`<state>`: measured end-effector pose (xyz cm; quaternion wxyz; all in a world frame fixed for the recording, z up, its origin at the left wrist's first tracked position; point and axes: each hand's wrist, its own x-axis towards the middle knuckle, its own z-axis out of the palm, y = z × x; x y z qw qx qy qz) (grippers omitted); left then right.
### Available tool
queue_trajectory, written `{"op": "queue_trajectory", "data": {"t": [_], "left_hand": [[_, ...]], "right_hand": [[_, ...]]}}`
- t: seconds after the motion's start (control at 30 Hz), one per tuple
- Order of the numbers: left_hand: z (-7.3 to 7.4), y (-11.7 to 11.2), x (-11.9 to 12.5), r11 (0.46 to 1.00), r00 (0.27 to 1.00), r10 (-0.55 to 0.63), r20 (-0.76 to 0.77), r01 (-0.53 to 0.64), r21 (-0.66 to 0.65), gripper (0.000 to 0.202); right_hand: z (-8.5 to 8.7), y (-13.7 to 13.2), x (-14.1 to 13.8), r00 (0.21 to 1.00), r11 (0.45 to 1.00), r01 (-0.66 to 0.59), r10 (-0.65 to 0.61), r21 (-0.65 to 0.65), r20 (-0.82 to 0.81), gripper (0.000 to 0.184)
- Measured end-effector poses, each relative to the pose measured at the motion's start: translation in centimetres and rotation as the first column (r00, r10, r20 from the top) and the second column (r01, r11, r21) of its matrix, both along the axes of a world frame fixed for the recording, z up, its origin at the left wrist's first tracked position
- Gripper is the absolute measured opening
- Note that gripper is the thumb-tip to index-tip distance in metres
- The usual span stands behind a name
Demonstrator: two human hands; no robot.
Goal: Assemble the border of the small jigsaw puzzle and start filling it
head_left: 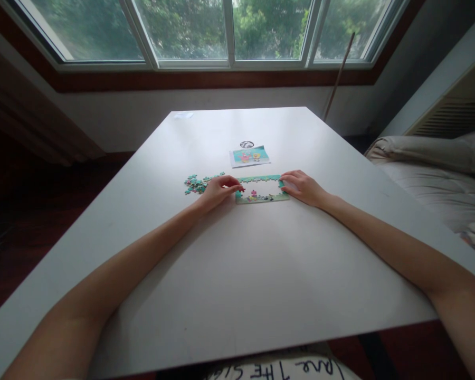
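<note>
A small rectangular jigsaw frame [261,196], teal along the top and green along the bottom with a bare middle, lies on the white table [237,274]. My left hand [218,190] rests at its left end, fingertips pinched together on a puzzle piece at the frame's edge. My right hand [304,187] lies at the right end, its fingers curled against that side of the frame. A heap of loose teal and pink pieces [198,183] sits just left of my left hand.
Behind the frame lie a picture card [249,156] showing the puzzle's image and a small dark round thing [246,144]. A slip of paper [183,114] is near the far edge. A bed [431,174] stands to the right, windows ahead.
</note>
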<state>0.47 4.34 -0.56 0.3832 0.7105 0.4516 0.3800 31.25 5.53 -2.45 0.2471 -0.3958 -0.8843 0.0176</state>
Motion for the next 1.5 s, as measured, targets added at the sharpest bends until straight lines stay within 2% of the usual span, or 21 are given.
{"op": "queue_trajectory", "data": {"t": [0.23, 0.57, 0.93, 1.3, 1.5], "left_hand": [[-0.2, -0.56, 0.08, 0.999, 1.0, 0.03, 0.009, -0.03, 0.035, 0.032], [-0.29, -0.81, 0.4, 0.981, 0.988, -0.017, -0.155, 0.047, 0.187, 0.026], [-0.21, -0.91, 0.67, 0.969, 0.977, -0.082, -0.199, 0.125, 0.214, 0.02], [-0.47, -0.91, 0.74, 0.938, 0.963, -0.052, -0.265, 0.138, 0.318, 0.021], [-0.41, -0.9, 0.8, 0.933, 0.951, -0.049, -0.304, 0.152, 0.325, 0.018]], "right_hand": [[0.16, -0.11, -0.08, 1.0, 1.0, 0.003, -0.004, -0.02, -0.019, 0.031], [0.3, -0.16, -0.15, 1.0, 1.0, 0.002, -0.002, -0.01, -0.003, 0.031], [0.38, -0.27, -0.15, 1.0, 1.0, 0.005, -0.005, -0.011, -0.009, 0.03], [0.48, -0.25, -0.13, 1.0, 1.0, 0.004, -0.004, -0.02, -0.006, 0.03], [0.46, -0.23, -0.18, 1.0, 1.0, 0.008, -0.008, -0.018, -0.01, 0.03]]}}
